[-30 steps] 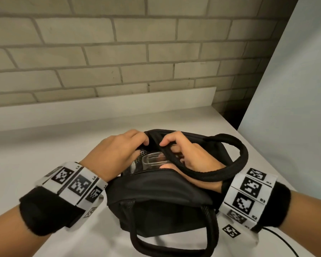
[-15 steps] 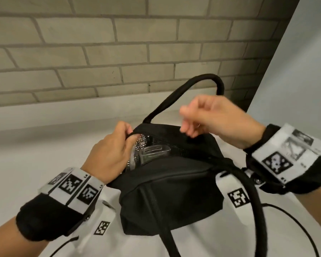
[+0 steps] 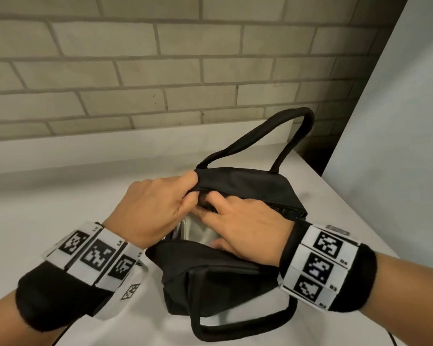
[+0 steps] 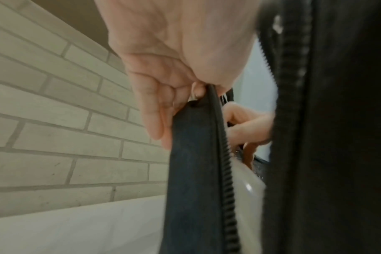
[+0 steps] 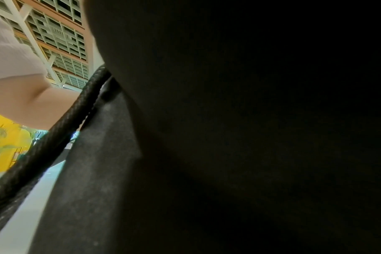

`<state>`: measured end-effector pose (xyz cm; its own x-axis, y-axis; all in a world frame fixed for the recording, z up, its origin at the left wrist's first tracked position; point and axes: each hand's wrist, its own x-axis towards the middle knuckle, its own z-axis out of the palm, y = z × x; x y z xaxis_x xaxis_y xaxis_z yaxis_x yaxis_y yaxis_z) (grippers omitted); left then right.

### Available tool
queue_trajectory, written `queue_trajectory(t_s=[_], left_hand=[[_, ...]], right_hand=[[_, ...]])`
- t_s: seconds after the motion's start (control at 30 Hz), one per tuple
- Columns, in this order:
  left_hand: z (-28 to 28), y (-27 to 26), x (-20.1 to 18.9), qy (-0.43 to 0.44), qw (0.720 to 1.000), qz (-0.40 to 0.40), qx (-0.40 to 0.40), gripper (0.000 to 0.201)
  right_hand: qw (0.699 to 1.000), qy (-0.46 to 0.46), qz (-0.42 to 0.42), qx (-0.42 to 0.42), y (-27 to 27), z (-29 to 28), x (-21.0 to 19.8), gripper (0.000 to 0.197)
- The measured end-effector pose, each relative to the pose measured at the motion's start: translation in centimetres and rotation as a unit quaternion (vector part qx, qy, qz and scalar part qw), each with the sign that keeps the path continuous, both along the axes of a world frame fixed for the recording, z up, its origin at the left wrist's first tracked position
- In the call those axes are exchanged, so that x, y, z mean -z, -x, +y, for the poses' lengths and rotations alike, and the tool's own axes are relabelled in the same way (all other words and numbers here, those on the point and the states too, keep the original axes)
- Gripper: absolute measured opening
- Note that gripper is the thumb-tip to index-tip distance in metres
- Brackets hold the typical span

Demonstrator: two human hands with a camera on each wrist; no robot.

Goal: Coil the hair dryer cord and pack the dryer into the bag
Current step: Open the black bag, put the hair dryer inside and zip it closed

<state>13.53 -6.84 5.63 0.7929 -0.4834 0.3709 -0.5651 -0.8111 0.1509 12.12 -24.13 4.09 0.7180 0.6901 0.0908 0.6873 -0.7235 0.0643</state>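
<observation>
Black fabric bag (image 3: 238, 278) unzipped, pale dryer (image 3: 198, 233) inside.

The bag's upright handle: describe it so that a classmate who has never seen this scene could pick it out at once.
Start at the brick wall and drop to the white counter, where a black bag sits between two hands. The upright handle arches from the bag's far edge. Its twin, the near handle, lies flat on the counter.

Head view: dim, even, warm light; soft shadows; brick courses bow at the edges. Left wrist view: soft focus, near bag (image 4: 337, 137) blurred. Right wrist view: mostly black, bright only far left.
</observation>
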Motion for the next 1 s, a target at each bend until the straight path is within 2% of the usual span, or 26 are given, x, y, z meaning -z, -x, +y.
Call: queue_trajectory(t_s=[0.13, 0.17, 0.23, 0.27, 0.33, 0.43, 0.5, 0.53, 0.6, 0.67, 0.7, 0.8, 0.9, 0.93, 1.0], left_hand=[[0.4, -0.3, 0.4, 0.013, 1.0, 0.026, 0.004, 0.033], [0.5, -0.4, 0.4, 0.021, 0.999, 0.033, -0.007, 0.034], [0.7, -0.6, 0.5, 0.033, 0.998, 0.038, -0.035, 0.031], [0.7, -0.5, 0.5, 0.039, 0.997, 0.04, -0.047, 0.03], [1.0, -0.6, 0.7, 0.051, 0.996, 0.04, -0.062, 0.026], [1.4, -0.7, 0.9, 0.091, 0.994, 0.029, -0.058, 0.023], [1.6, -0.8, 1.1, 0.1, 0.994, 0.018, -0.044, 0.025], [1.6, -1.0, 1.3, 0.095, 0.995, 0.014, -0.034, 0.028], [1.6, -1.1, 1.3, 0.097, 0.995, 0.024, -0.015, 0.03], [1.9, -1.2, 1.4, 0.135, 0.989, 0.06, -0.005, 0.032], [2.0, -1.1, 1.4, 0.159, 0.984, 0.083, -0.002, 0.031], [2.3, -0.5, 1.6, 0.265, 0.948, 0.177, -0.007, 0.021], [3.1, 0.9, 3.3, 0.413, 0.874, 0.253, -0.047, 0.028], [3.6, 1.5, 4.3, 0.443, 0.847, 0.284, -0.073, 0.032], [4.5, 2.8, 6.7, 0.449, 0.798, 0.385, -0.117, 0.036]], right_hand=[[0.995, 0.009, 0.097, 0.026, -0.8, 0.4, -0.9, 0.056], [0.991, 0.008, 0.133, 0.016, -1.1, 0.2, -1.6, 0.051], [0.968, -0.048, 0.246, 0.008, -1.4, -0.7, -3.4, 0.039], [0.95, -0.067, 0.303, 0.025, -1.5, -1.5, -4.5, 0.043], [0.927, -0.028, 0.366, 0.082, -1.5, -3.1, -6.4, 0.061], [0.907, 0.064, 0.389, 0.146, -1.9, -5.1, -7.1, 0.066], [0.899, 0.068, 0.404, 0.155, -1.9, -5.7, -6.8, 0.063], [0.902, 0.026, 0.403, 0.153, -1.9, -5.9, -6.7, 0.052], [0.905, -0.114, 0.385, 0.141, -1.7, -6.0, -6.6, 0.031], [0.896, -0.224, 0.364, 0.12, -1.7, -6.1, -6.4, 0.033], [0.893, -0.25, 0.357, 0.113, -1.7, -6.1, -6.2, 0.034], [0.887, -0.282, 0.349, 0.109, -1.6, -6.2, -5.5, 0.039], [0.893, -0.284, 0.334, 0.103, -1.5, -6.4, -5.6, 0.041], [0.902, -0.275, 0.316, 0.101, -1.4, -6.3, -5.8, 0.039], [0.924, -0.259, 0.266, 0.093, -0.9, -5.9, -6.1, 0.032]])
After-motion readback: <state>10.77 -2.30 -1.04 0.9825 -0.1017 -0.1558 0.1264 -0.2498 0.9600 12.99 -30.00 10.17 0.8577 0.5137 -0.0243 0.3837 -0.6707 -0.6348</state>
